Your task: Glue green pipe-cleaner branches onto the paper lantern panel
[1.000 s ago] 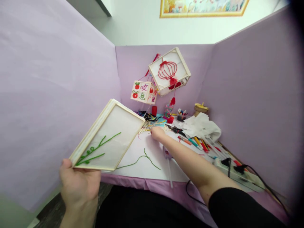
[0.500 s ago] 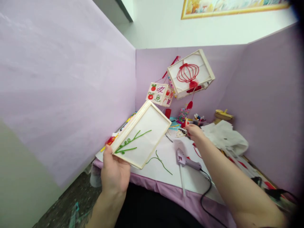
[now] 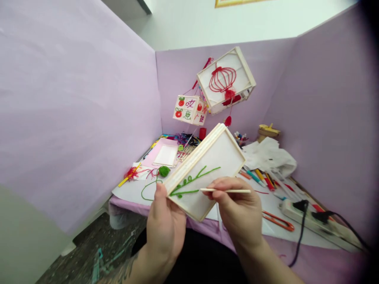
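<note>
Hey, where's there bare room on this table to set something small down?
The white paper's front left corner looks free, between the red yarn, green yarn and front edge. A smaller patch lies between the right hand, orange snips and power strip. Crowded: the right side, with markers and crumpled white sheet; the back, with tangled strands.

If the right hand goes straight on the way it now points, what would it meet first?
The right hand, stick leading, would probably meet the lower green strand on the framed panel first; depth is unclear.
</note>
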`<state>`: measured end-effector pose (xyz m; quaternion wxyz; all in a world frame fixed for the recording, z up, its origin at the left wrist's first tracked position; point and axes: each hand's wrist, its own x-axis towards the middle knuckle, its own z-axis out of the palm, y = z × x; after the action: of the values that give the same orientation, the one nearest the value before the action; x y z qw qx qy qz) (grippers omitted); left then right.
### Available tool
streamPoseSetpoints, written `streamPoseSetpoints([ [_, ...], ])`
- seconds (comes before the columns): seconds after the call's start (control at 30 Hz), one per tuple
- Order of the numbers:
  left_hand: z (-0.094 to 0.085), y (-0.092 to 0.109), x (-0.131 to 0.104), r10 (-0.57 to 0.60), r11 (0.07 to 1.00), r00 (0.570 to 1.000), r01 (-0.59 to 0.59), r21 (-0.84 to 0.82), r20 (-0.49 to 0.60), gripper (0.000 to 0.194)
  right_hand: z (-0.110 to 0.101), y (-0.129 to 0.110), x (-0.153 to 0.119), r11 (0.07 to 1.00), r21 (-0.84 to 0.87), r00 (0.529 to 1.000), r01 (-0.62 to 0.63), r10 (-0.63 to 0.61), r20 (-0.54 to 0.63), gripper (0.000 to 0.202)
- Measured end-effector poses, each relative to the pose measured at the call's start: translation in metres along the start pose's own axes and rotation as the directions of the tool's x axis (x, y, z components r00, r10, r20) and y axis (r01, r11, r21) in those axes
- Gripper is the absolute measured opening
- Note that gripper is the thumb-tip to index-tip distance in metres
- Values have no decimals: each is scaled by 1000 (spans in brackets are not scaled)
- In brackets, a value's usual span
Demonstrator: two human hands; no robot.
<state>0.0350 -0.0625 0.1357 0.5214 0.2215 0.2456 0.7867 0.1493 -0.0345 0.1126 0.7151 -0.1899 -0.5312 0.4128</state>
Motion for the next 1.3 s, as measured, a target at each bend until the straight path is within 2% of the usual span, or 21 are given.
streamPoseSetpoints([
  [0.17, 0, -3, -8, -11, 999, 999, 9, 40, 52, 40, -2, 2, -3, 993, -112, 996, 37, -46, -80, 14],
  [0.63, 1, -7, -16, -23, 999, 998, 24, -26, 66, 47, -1, 2, -3, 989, -107, 994, 105, -107, -12, 24],
  [0.87, 0, -8, -16, -34, 997, 995, 40, -64, 90, 47, 1, 3, -3, 980, -151, 990, 133, -138, -21, 24],
  [1.1, -1, -9, -17, -79, 989, 996, 84, -122, 46, 46, -1, 3, -6, 954, -233, 982, 189, -189, 25, 27],
  [1.3, 1, -6, -15, -137, 977, 990, 141, -159, 34, 47, -3, 2, -6, 935, -305, 983, 182, -176, 48, 26],
])
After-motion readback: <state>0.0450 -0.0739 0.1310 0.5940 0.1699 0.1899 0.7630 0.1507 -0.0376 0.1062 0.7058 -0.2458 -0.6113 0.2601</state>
